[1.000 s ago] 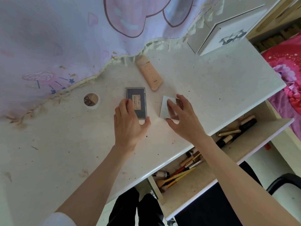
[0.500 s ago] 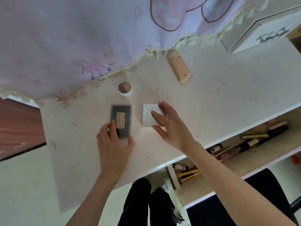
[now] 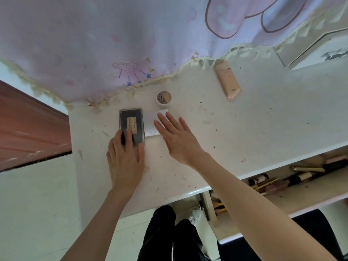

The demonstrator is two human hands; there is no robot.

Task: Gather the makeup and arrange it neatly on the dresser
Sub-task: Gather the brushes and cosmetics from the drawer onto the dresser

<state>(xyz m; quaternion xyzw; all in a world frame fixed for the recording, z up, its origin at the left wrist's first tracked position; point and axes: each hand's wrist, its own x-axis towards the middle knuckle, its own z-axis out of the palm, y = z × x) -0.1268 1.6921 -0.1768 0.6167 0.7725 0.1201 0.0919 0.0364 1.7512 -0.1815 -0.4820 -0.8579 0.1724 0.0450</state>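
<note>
Head view: our left hand [image 3: 125, 159] lies flat, fingers straight, pressing the near end of the dark case [image 3: 131, 123]; it grips nothing. Our right hand [image 3: 177, 137] is likewise spread flat, fingertips [image 3: 161, 116] resting on the white card [image 3: 153, 122]; nothing is held.

Change noted: a second ago case and card lay apart near the middle of the dresser [image 3: 263, 129]. We have since slid both left and back, so they now sit edge to edge, just below the round jar [image 3: 164, 97]. We judge this part of the row nearly settled.

Count on top: one dark case, one white card, one round jar, one peach tube [image 3: 228, 81] lying well apart to the right.

The open drawer [image 3: 291, 196] holds several pencils and sticks, too jumbled to count, not yet gathered.
</note>
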